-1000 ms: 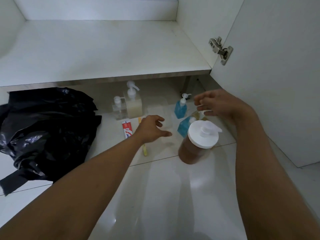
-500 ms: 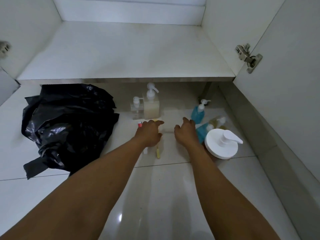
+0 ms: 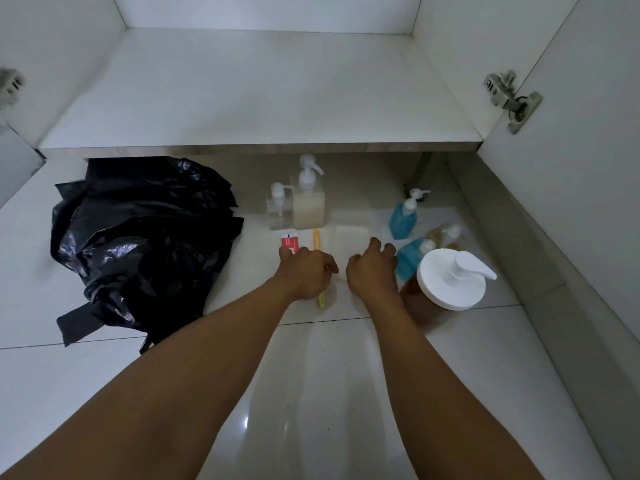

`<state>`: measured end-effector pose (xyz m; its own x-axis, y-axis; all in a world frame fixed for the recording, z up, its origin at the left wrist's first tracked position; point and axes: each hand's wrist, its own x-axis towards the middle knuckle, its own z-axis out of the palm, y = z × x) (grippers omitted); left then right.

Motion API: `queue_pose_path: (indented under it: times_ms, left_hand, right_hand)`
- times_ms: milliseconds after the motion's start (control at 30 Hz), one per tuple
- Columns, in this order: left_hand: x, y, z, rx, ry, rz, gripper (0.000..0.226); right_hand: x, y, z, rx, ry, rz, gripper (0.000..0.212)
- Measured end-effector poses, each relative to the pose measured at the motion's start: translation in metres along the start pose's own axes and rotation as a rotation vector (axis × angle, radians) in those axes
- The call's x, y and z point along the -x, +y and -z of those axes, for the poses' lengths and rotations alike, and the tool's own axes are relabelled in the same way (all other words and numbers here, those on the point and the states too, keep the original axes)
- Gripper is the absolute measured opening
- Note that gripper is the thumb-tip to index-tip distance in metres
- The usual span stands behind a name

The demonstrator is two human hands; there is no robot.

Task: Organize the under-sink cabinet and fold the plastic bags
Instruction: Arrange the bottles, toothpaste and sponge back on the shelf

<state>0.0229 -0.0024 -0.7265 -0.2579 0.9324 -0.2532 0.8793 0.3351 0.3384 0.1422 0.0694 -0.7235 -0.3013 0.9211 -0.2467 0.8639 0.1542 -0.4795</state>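
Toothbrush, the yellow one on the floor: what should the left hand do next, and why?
Probably curl the left hand round the yellow toothbrush and the red toothpaste tube beside it, then lift both. That hand lies right over them, they lie loose on the floor tiles, and the cabinet shelf is just above. Whether it grips yet, I cannot tell.

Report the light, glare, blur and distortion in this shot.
Head view: dim under the shelf, brighter on top of it; a small glare spot on the glossy floor tile; the left hinge smeared at the frame edge; the wide-angle lens splays the cabinet walls.
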Motion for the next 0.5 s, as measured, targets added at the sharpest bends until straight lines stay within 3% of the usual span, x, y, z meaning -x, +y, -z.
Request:
queue_pose_path:
  times_ms: [200,433,500]
  left_hand:
    - [0.021,-0.004,-0.005,0.079,-0.065,-0.044,0.038]
    - [0.032,-0.029,0.002,0.166,0.239,0.065,0.032]
    - [0.032,-0.042,0.000,0.093,0.187,0.095,0.039]
  right_hand:
    - [0.007,-0.007,0.010,-0.002,-0.042,-0.027,0.036]
    - [0.018,-0.031,0.012,-0.118,0.153,0.156,0.032]
    - [0.025,-0.040,0.005,-0.077,0.107,0.176,0.027]
